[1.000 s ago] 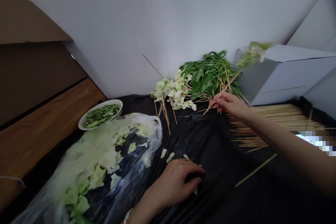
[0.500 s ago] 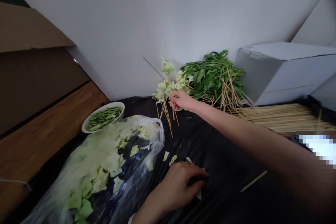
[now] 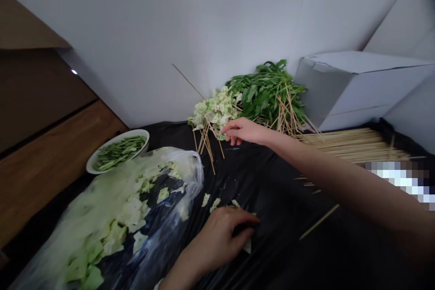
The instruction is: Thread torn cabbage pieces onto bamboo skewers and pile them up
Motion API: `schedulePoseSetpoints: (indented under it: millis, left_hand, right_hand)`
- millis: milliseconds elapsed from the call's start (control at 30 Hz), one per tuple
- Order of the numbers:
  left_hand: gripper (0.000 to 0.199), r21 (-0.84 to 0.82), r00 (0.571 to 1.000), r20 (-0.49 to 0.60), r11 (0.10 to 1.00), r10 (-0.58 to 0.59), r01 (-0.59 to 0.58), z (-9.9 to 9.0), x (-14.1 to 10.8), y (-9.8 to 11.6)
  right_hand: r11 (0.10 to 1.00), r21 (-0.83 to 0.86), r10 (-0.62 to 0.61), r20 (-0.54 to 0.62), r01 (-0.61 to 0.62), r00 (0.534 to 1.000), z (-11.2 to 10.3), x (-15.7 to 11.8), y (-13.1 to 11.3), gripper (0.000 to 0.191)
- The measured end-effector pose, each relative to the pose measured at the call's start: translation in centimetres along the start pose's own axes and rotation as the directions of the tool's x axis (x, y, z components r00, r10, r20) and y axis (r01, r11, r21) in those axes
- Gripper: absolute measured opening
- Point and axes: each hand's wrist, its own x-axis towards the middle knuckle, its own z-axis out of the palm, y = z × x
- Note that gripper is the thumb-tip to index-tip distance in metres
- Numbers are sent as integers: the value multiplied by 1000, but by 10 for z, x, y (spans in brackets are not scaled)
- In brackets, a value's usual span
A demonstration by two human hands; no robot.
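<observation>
My right hand (image 3: pixel 243 131) reaches out beside the pile of skewered cabbage (image 3: pixel 217 108), its fingers apart and nothing held between them. Thin sticks poke out from that pile towards me. Nearer to me, my left hand (image 3: pixel 229 231) rests low over the black sheet (image 3: pixel 272 190), thumb and fingers spread. A pale piece of cabbage (image 3: pixel 248 246) shows under its fingertips, and small scraps (image 3: pixel 205 199) lie just beyond it. To its left lies a clear plastic bag (image 3: pixel 193 163) with loose cabbage leaves (image 3: pixel 134 213).
A white bowl (image 3: pixel 146 148) of green pods stands at the left. Skewered leafy greens (image 3: pixel 265 93) lean on the wall at the back. Bare sticks (image 3: pixel 356 145) lie before a white box (image 3: pixel 374 86) on the right. One loose stick (image 3: pixel 319 222) lies nearer.
My right hand has let go of a cabbage skewer, which now lies in the pile, and has drawn back slightly with opened fingers. The view has shifted a little to the right.
</observation>
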Motion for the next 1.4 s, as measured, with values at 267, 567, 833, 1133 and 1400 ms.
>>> schedulePoseSetpoints:
  millis: [267, 567, 833, 1133, 1400]
  left_hand:
    - [27, 7, 1000, 3, 1000, 27, -27, 5, 6, -11]
    - [25, 24, 999, -2, 999, 32, -32, 5, 8, -11]
    - [24, 28, 1000, -9, 1000, 13, -12, 1, 5, 0]
    - [23, -4, 997, -71, 999, 44, -44, -8, 4, 3]
    - [26, -292, 748, -624, 956, -225, 43, -51, -4, -1]
  right_hand:
    - [759, -650, -24, 44, 47, 999, -107, -122, 35, 17]
    - [263, -962, -53, -93, -76, 994, -116, -163, 94, 22]
    - [155, -988, -155, -3, 21, 988, -101, -156, 115, 18]
    - [129, -990, -227, 23, 53, 974, -104, -161, 128, 20]
    - [284, -949, -312, 44, 137, 949, -63, -164, 98, 22]
